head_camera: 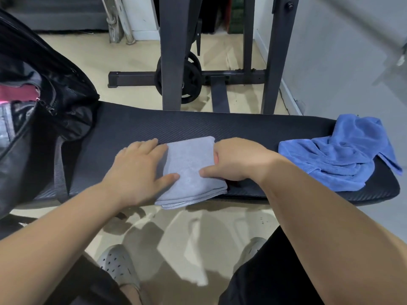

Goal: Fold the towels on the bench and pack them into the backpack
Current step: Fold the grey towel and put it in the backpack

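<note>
A grey towel (190, 170), folded into a small thick rectangle, lies on the black bench (242, 130) near its front edge. My left hand (138, 168) rests on the towel's left side with the fingers nearly straight and the thumb on the cloth. My right hand (240, 159) grips the towel's right edge, fingers curled under it and thumb on top. A blue towel (337, 159) lies crumpled on the right end of the bench. The black backpack (37, 102) stands open on the left end, with dark red and grey cloth visible inside.
Behind the bench stands a black weight rack frame (171, 51) with a weight plate (189, 78) on the beige floor. A grey wall (343, 51) runs along the right. My feet in grey clogs (119, 265) stand below the bench's front edge.
</note>
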### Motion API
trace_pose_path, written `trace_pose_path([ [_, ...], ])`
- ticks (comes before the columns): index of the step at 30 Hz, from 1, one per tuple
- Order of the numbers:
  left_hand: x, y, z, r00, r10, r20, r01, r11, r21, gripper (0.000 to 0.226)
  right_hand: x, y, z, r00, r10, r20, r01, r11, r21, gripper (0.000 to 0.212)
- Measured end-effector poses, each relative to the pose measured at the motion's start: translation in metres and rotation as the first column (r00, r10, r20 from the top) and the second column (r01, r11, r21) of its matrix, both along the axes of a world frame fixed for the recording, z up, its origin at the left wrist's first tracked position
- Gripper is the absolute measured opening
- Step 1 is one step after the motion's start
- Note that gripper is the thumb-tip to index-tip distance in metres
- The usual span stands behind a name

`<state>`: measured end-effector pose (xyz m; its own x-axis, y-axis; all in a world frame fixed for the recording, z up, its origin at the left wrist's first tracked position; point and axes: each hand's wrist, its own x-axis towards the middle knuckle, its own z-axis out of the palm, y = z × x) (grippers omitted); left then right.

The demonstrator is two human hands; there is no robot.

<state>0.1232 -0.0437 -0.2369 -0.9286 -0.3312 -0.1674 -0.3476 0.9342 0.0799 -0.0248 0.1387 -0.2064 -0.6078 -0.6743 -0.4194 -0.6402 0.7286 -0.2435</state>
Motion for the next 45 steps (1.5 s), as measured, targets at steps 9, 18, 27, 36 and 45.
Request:
trace_pose_path([
  [9,-0.009,-0.001,-0.002,0.998,0.056,-0.033,-0.047,0.972,0.232,0.091,-0.021,-0.007,-0.018,0.996,0.085,0.003,-0.083,0.979,-0.187,0.088],
  [18,-0.022,-0.028,0.016,0.997,0.061,-0.040,-0.037,0.896,0.443,0.083,-0.035,-0.007,-0.006,0.984,0.160,0.075,-0.152,0.984,-0.097,0.050],
  [27,-0.040,-0.033,0.016,0.993,-0.077,0.093,0.039,0.934,0.355,0.049,-0.039,-0.026,-0.011,0.971,0.216,0.106,-0.223,0.973,0.056,0.063],
  [36,-0.057,-0.034,0.011,0.992,-0.018,-0.128,0.058,0.948,0.314,0.036,-0.053,-0.033,-0.010,0.987,0.137,0.089,-0.128,0.987,-0.100,0.054],
  [45,-0.084,-0.043,-0.008,0.828,-0.026,-0.560,0.015,1.000,-0.025,0.017,-0.065,-0.048,-0.032,0.961,-0.187,-0.202,0.067,0.871,-0.487,0.031],
])
